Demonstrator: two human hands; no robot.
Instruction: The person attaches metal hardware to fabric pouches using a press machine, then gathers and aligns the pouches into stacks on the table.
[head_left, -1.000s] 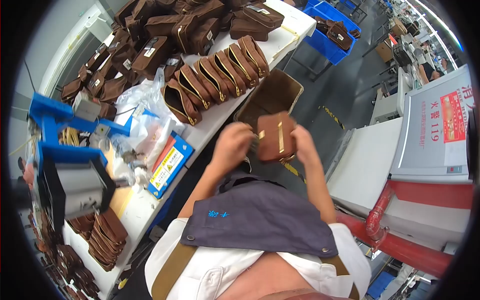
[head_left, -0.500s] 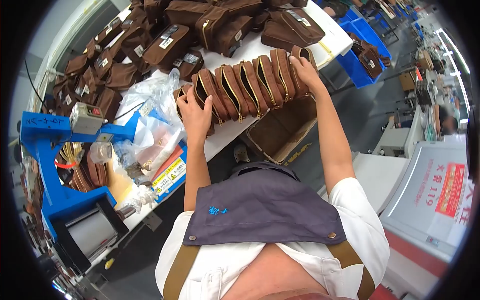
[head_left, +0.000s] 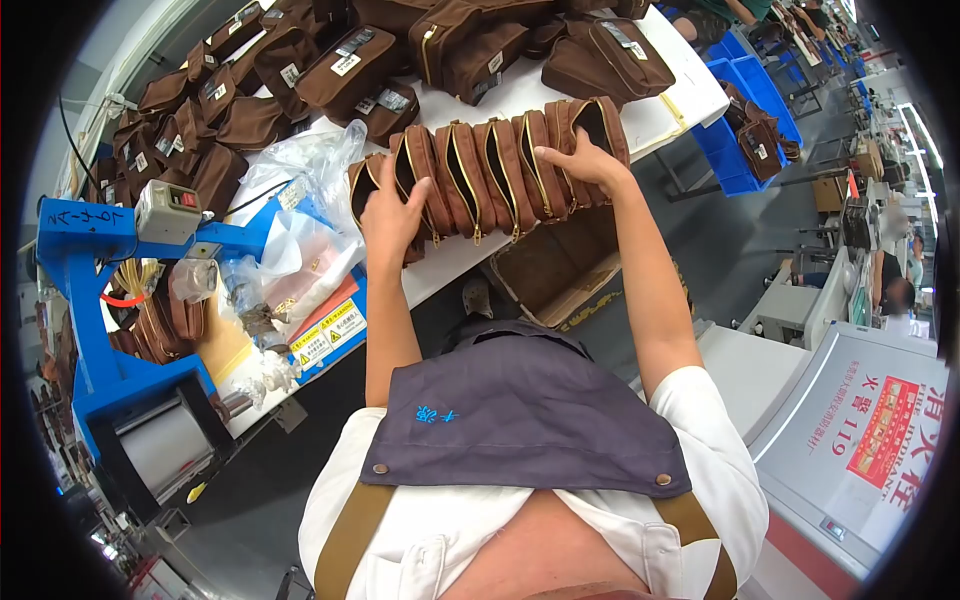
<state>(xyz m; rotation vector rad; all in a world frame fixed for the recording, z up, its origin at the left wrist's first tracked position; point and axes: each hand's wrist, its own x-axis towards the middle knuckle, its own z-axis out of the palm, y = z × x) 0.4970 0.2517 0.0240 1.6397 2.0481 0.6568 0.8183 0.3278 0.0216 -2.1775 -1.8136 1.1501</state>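
Note:
A row of several brown zippered pouches (head_left: 463, 190) stands on edge along the table's front side, their gold zippers open and dark insides showing. At the row's left end is my left hand (head_left: 393, 215), with index finger and thumb astride a pouch; its other fingers are partly hidden. My right hand (head_left: 592, 165) grips the right end, its thumb stretched left over the neighbouring pouches and its fingers at the mouth of the end pouch (head_left: 606, 122). That end pouch gapes wide.
More brown pouches (head_left: 345, 72) with white tags are heaped on the white table (head_left: 655, 120). To the left stands a blue machine (head_left: 75, 290) beside clear plastic bags (head_left: 310, 255). A carton (head_left: 550, 275) sits below the table edge; blue bins (head_left: 730, 150) lie beyond.
My right hand has shifted left from the row's outer end, and the end pouch now gapes wider. My left hand stays at the left end. The view has turned slightly.

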